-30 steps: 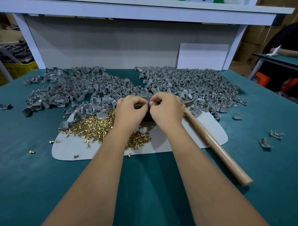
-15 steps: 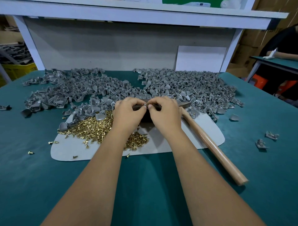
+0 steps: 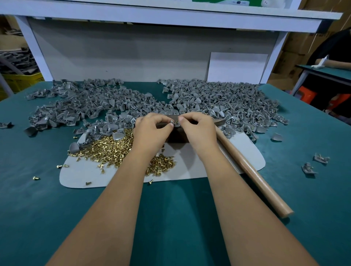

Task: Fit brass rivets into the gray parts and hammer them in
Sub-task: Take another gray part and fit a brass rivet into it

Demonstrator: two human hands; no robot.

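On the teal bench (image 3: pixel 171 218), our left hand (image 3: pixel 152 131) pinches a gray part (image 3: pixel 174 123) over the dark block (image 3: pixel 176 135) while our right hand (image 3: pixel 197 129) seats a brass rivet (image 3: pixel 176 121); we should keep it square before reaching for the hammer (image 3: pixel 252 174).

No text, label, brand, number or sign can be read; the green-and-white box (image 3: pixel 235 2) on the top shelf shows only blurred marks

I see bare green tabletop (image 3: pixel 171 218) near me; the gray parts (image 3: pixel 218 102) crowd the far side, brass rivets (image 3: pixel 114 150) left, hammer handle (image 3: pixel 254 178) barring right.
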